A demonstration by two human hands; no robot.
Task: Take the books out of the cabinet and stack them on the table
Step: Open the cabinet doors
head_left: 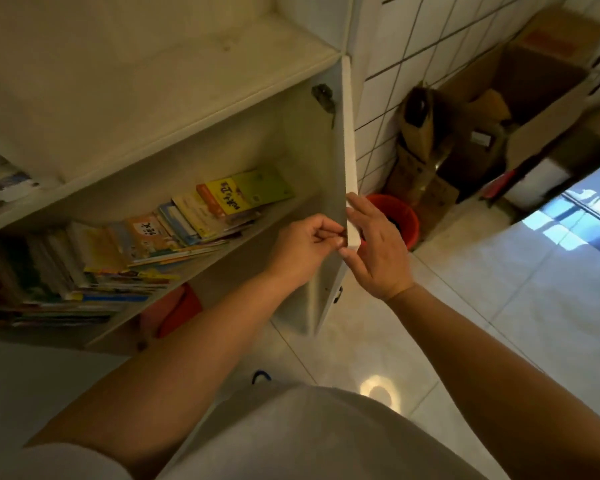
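A white cabinet stands open, its door [347, 140] swung out edge-on toward me. On the lower shelf [243, 237] several books [174, 237] lean in a slumped row, a yellow-green one [246, 194] uppermost at the right end. My left hand [302, 247] has its fingers curled, fingertips at the inner side of the door's edge. My right hand [378, 247] grips the door's outer corner, thumb and fingers around the edge. Neither hand touches a book.
An orange bucket [400, 220] sits on the tiled floor behind the door. Cardboard boxes [520, 109] pile up along the tiled wall at the right. The upper shelf [174, 98] holds papers [0, 181] at the far left. Something red [179, 306] lies in the bottom compartment.
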